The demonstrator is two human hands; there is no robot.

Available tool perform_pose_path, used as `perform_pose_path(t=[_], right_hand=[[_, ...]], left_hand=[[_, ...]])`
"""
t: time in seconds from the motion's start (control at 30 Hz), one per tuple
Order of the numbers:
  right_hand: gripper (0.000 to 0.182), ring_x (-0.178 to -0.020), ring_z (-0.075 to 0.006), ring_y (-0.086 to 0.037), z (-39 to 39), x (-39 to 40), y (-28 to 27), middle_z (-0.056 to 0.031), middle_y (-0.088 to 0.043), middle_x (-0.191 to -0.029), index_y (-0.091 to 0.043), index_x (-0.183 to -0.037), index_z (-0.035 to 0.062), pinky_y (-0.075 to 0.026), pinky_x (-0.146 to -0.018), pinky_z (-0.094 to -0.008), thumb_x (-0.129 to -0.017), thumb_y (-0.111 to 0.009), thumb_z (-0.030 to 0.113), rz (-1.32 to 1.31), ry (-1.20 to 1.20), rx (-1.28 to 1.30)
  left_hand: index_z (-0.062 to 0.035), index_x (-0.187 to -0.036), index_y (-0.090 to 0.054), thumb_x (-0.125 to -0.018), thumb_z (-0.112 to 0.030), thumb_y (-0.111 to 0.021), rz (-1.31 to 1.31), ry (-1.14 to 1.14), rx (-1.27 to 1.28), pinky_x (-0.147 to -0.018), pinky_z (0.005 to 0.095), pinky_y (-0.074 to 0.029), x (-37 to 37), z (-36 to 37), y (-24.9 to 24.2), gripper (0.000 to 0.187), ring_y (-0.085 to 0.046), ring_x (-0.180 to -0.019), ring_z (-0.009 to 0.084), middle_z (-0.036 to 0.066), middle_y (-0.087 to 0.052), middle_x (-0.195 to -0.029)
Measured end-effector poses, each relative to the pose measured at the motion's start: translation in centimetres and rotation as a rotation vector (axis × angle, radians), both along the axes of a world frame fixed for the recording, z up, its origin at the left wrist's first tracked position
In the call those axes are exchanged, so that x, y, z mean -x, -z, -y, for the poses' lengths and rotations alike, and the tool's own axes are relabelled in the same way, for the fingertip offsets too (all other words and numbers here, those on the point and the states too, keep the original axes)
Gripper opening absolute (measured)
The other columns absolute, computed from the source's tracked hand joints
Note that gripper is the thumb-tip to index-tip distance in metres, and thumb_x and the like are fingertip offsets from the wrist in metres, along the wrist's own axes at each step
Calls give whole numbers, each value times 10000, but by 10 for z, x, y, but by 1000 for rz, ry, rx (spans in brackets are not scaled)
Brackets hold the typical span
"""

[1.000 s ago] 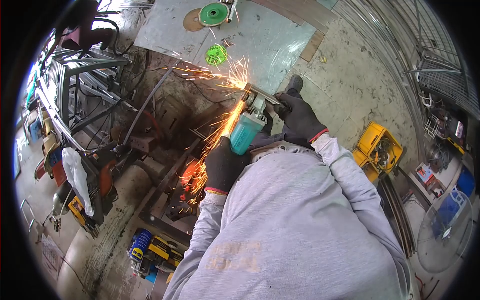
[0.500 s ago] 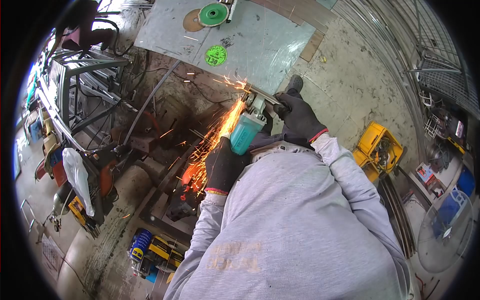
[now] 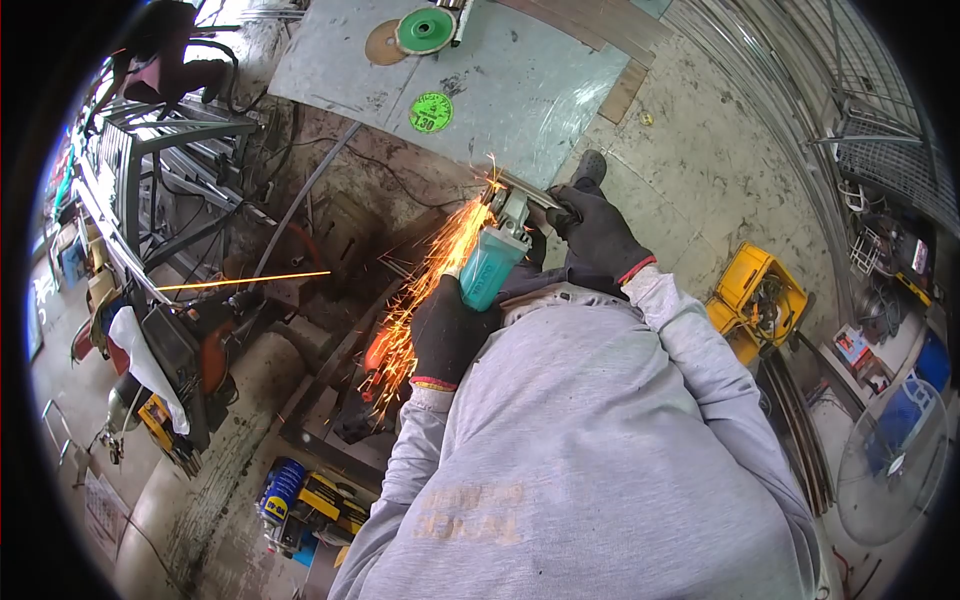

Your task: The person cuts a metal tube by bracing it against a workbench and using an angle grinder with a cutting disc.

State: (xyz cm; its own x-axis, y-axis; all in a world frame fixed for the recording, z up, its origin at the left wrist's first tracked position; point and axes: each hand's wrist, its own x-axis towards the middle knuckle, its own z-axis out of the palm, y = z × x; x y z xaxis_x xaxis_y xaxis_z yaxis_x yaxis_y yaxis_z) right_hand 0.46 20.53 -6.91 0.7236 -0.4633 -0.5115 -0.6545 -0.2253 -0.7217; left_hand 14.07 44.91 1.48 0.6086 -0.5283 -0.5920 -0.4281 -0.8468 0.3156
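Observation:
Both my hands wear black gloves with red cuffs. My left hand [image 3: 448,332] is wrapped round the teal body of an angle grinder [image 3: 492,266]. The grinder's disc end touches a metal bar [image 3: 530,191], and orange sparks [image 3: 452,248] stream from there down past my left hand. My right hand [image 3: 598,232] grips the near end of the bar, just right of the grinder head. Where the disc meets the bar is partly hidden by the grinder head and sparks.
Ahead lies a metal sheet [image 3: 540,90] with a green disc [image 3: 425,30]. Metal frames [image 3: 190,135] and a dark-clothed person [image 3: 165,60] are at upper left. A yellow toolbox [image 3: 757,295] stands right, a blue can [image 3: 284,482] lower left, and a fan [image 3: 893,462] lower right.
The sparks have changed shape, and a long bright streak now crosses the left side. The white plastic at the left has shifted. My hands and the grinder hold nearly the same place.

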Motion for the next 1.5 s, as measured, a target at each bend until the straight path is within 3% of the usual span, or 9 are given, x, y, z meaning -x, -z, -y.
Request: perform_pose_path(t=[0.33,0.53,0.7,0.93,1.13,1.23,1.3,1.43,1.5], right_hand=[[355,-949,-330,-751,-1,1,4,-195,-766,-1100,-734,-1381,66,-589,-868,-413,-1080,-687,249,29,1,68],[334,-883,-257,-715,3,4,17,-146,-734,-993,-730,-1346,43,-572,-835,-390,-1083,-690,244,58,-72,95],[326,-770,-118,-611,14,3,30,-29,-663,-902,-716,-1326,-1,-530,-681,-316,-1106,-685,238,191,-14,-200],[257,-712,-74,-580,22,-4,13,0,-639,-888,-719,-1266,56,-482,-554,-256,-1130,-558,203,42,114,-487],[212,-715,-101,-594,18,-2,14,-17,-647,-876,-679,-1104,77,-502,-591,-262,-1098,-498,188,83,101,-482],[184,-732,-97,-599,11,-1,17,-30,-638,-868,-677,-1088,57,-499,-624,-264,-1108,-566,202,71,274,-539],[227,-804,-144,-668,10,-1,21,-87,-709,-932,-698,-1167,13,-547,-714,-306,-1097,-672,228,122,59,-232],[366,-919,-222,-737,-4,0,17,-134,-778,-1045,-702,-1304,-12,-589,-830,-360,-1060,-769,252,208,88,-40],[441,-1012,-306,-767,-4,-2,10,-183,-800,-1148,-696,-1400,8,-595,-934,-399,-1041,-787,246,52,38,-11]], left_hand=[[-60,-1316,-676,-784,-401,-983,-9,-53,127,-774,524,-610,3,-2,-9,702,-782,-977,461,224,-808,-1028],[-60,-1364,-674,-803,-288,-963,-47,-202,297,-842,455,-621,11,-19,-13,671,-804,-1015,390,207,-808,-1108],[-60,-1334,-682,-799,-276,-939,-10,-292,382,-834,462,-622,15,-32,-3,632,-805,-1000,391,211,-808,-1087],[-54,-1310,-691,-792,-283,-917,5,-374,415,-831,485,-623,16,-46,4,610,-799,-1000,423,232,-802,-1058],[-57,-1308,-691,-797,-305,-899,-2,-367,403,-829,499,-621,12,-54,11,605,-791,-1007,438,235,-799,-1060],[-59,-1308,-692,-797,-319,-893,8,-340,407,-826,498,-619,9,-53,7,607,-790,-1008,436,233,-800,-1060],[-62,-1312,-692,-796,-325,-894,11,-320,407,-828,498,-619,7,-54,7,614,-791,-1010,433,230,-802,-1064],[-69,-1320,-698,-795,-327,-896,-2,-261,382,-835,497,-621,2,-53,7,617,-792,-1015,425,218,-806,-1072],[-76,-1317,-703,-797,-328,-895,-7,-238,387,-837,493,-621,0,-51,6,609,-792,-1014,423,215,-806,-1071]])
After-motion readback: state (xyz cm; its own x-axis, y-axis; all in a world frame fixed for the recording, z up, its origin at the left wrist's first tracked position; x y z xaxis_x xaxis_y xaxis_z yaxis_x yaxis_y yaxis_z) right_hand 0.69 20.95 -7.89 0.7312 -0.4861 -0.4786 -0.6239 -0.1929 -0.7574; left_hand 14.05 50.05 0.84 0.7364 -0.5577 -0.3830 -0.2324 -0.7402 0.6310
